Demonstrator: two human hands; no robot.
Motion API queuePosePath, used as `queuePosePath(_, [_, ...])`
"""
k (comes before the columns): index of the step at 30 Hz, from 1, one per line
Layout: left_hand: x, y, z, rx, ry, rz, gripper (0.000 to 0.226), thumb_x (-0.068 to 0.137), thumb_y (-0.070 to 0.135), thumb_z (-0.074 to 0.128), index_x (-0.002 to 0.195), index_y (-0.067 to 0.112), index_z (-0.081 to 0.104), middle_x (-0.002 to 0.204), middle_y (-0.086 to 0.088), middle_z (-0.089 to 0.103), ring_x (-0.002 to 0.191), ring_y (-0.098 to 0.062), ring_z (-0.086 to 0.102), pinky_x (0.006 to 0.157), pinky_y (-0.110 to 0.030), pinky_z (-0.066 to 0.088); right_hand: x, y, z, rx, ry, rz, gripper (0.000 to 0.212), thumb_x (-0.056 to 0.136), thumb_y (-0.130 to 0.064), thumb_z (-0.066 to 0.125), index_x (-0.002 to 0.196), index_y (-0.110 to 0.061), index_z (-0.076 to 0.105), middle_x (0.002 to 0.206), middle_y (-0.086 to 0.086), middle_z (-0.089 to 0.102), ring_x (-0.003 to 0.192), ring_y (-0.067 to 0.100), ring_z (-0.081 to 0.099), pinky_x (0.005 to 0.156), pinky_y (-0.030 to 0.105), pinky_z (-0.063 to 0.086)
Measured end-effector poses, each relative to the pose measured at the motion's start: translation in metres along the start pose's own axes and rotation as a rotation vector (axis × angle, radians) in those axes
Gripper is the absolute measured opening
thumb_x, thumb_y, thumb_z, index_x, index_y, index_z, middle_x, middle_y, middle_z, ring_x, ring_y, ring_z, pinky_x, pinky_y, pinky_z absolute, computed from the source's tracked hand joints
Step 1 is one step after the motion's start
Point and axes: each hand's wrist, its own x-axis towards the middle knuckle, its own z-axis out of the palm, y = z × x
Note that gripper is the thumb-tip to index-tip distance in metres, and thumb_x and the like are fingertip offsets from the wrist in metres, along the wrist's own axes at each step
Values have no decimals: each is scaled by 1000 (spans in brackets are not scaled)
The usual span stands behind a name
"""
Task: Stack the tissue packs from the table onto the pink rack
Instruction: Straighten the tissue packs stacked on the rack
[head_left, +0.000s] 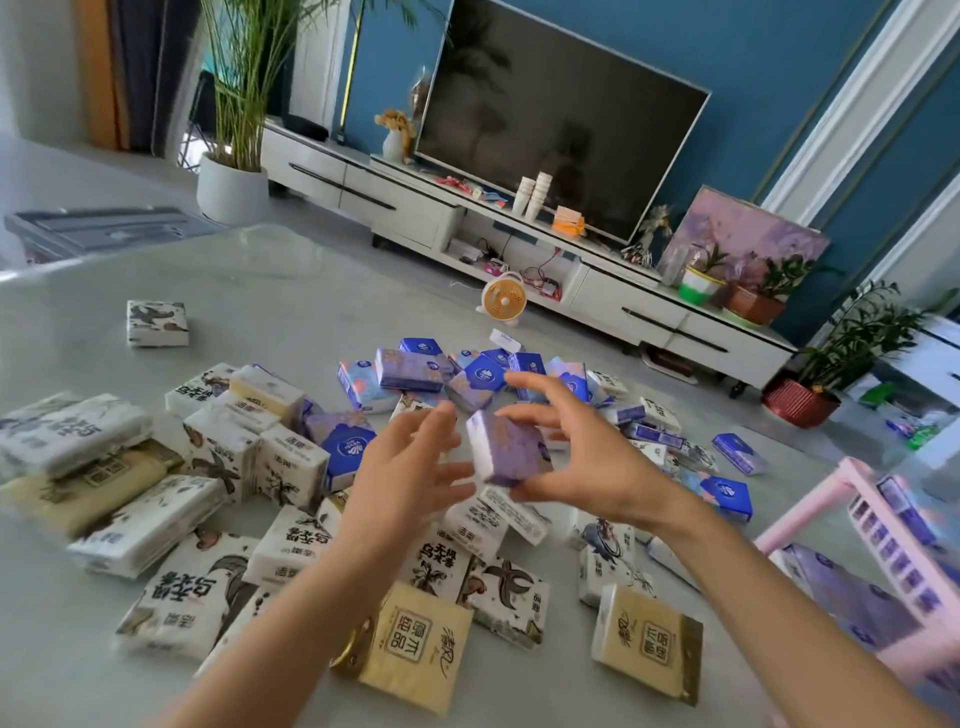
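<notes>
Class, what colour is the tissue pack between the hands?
The pack is mainly purple; head view.

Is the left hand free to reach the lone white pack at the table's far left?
Probably yes: the left hand is open and empty, and the lone white pack lies apart, nothing covering it.

The worktop (291, 291) is pale, smooth and glossy, like polished stone. The tissue packs (171, 603) are wrapped in thin, shiny plastic film that creases. The pink rack (826, 493) looks like smooth moulded plastic with a soft sheen. The television (561, 119) screen is dark and reflective.
</notes>
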Motion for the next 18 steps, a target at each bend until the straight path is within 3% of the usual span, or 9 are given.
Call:
queuePosePath(3, [7, 2, 1, -48, -118, -188, 27, 88, 35, 54, 92, 10, 59, 72, -8, 68, 59, -20, 66, 50, -27, 53, -16, -13, 4, 26, -159, -63, 82, 73, 11, 68, 134, -30, 33, 113, -28, 50, 100, -29, 44, 75, -1, 39])
queuePosePath(6, [10, -6, 7, -29, -96, -188, 17, 89, 20, 58, 93, 5, 63, 75, -11, 67, 60, -18, 63, 54, -26, 54, -7, -10, -4, 135, -220, -59, 81, 77, 13, 63, 137, -30, 31, 129, -21, 46, 113, -13, 48, 85, 14, 47])
queuePosePath(9, [14, -8, 7, -165, -16, -189, 7, 87, 9, 59, 93, 6, 62, 82, -12, 68, 64, -20, 67, 64, -31, 57, 27, 29, -16, 222, 149, 99, 58, 81, 10, 58, 125, -26, 44, 126, -4, 52, 116, 12, 51, 89, 26, 45])
queuePosePath(11, [18, -7, 5, -214, 15, -197, 15, 84, 4, 60, 99, 1, 59, 82, -13, 66, 66, -23, 65, 74, -39, 57, 53, 63, -12, 5, 385, 322, 39, 86, -1, 55, 122, -14, 48, 116, 6, 54, 110, 25, 53, 86, 32, 44])
queuePosePath(14, [22, -4, 6, -209, 10, -183, 39, 80, -1, 60, 116, 9, 51, 89, -17, 64, 72, -28, 62, 86, -50, 50, 79, 98, 8, -312, 337, 498, 49, 88, -28, 57, 131, -11, 41, 128, 13, 49, 118, 29, 48, 94, 36, 42])
queuePosePath(18, [23, -7, 4, -133, 26, -103, 41, 83, -3, 59, 108, 28, 52, 79, -15, 64, 71, -27, 61, 85, -54, 48, 99, 103, 17, -494, 430, 629, 54, 89, -41, 51, 131, -9, 39, 134, 16, 43, 123, 32, 41, 96, 37, 38])
